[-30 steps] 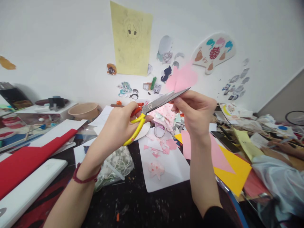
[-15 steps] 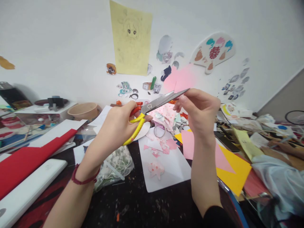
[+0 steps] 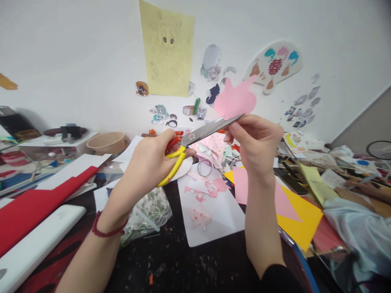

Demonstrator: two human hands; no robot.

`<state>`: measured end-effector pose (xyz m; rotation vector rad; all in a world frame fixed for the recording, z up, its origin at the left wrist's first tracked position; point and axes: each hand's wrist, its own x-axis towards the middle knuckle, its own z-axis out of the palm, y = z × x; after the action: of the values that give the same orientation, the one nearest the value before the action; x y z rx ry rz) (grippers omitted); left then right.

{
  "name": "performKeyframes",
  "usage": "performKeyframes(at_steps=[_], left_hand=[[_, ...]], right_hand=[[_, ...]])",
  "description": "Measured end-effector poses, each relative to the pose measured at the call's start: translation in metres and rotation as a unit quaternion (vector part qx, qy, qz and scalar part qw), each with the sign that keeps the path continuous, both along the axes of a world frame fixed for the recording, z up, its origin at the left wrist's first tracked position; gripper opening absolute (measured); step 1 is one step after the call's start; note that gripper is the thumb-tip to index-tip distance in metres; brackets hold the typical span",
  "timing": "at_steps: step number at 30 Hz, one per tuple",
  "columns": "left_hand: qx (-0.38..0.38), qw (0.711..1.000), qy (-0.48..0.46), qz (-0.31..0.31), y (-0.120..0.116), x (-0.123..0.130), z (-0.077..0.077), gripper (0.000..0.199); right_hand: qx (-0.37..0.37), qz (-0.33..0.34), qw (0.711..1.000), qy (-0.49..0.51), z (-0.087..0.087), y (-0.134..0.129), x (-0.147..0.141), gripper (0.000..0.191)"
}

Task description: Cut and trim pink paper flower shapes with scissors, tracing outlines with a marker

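My left hand (image 3: 152, 162) grips the yellow and red handles of a pair of scissors (image 3: 205, 131). The steel blades point up to the right and look nearly closed, with their tip beside the fingertips of my right hand (image 3: 259, 138). Between thumb and fingers, my right hand pinches the lower edge of a pink paper cutout (image 3: 236, 97), which stands up above the blades with pointed bits at its top. Below lies a white sheet (image 3: 214, 224) bearing a spotted pink star-like piece (image 3: 200, 217) and pink scraps.
A clear bag of white cord (image 3: 149, 215) lies left of the sheet. Red card (image 3: 51, 199) and a white case (image 3: 42, 240) are at the left. Yellow paper (image 3: 301, 219) lies right, beyond my forearm. Another person's hand (image 3: 372, 189) shows at the far right.
The pink cutout, blurred before, now shows a sharp outline with pointed bits above the blades. My hands and the scissors have barely moved.
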<state>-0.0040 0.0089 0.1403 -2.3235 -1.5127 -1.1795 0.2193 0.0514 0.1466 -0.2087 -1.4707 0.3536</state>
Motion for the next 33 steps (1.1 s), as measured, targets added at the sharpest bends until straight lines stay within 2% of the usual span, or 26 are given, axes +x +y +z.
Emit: performKeyframes(at_steps=[10,13,23,27,33], left_hand=[[0.026,0.998,0.034,0.054,-0.0021,-0.0017,0.0018,0.033],[0.024,0.997,0.038,0.065,-0.0031,-0.0009,0.0022,0.035],[0.014,0.997,0.044,0.062,-0.0026,-0.0033,0.0027,0.03],[0.005,0.998,0.042,0.047,-0.0029,-0.0007,0.0033,0.036],[0.005,0.999,0.031,0.032,-0.0002,0.0014,0.0015,0.043]], right_hand=[[-0.01,-0.044,0.999,0.0,-0.0007,-0.0027,-0.002,0.003],[-0.019,-0.06,0.998,-0.005,0.0,-0.0052,-0.0017,0.005],[-0.017,-0.054,0.998,-0.001,0.002,-0.0081,-0.0013,0.002],[-0.025,-0.07,0.997,0.003,0.0019,-0.0082,-0.0019,0.003],[-0.019,-0.06,0.998,0.011,0.0006,-0.0048,-0.0028,0.004]])
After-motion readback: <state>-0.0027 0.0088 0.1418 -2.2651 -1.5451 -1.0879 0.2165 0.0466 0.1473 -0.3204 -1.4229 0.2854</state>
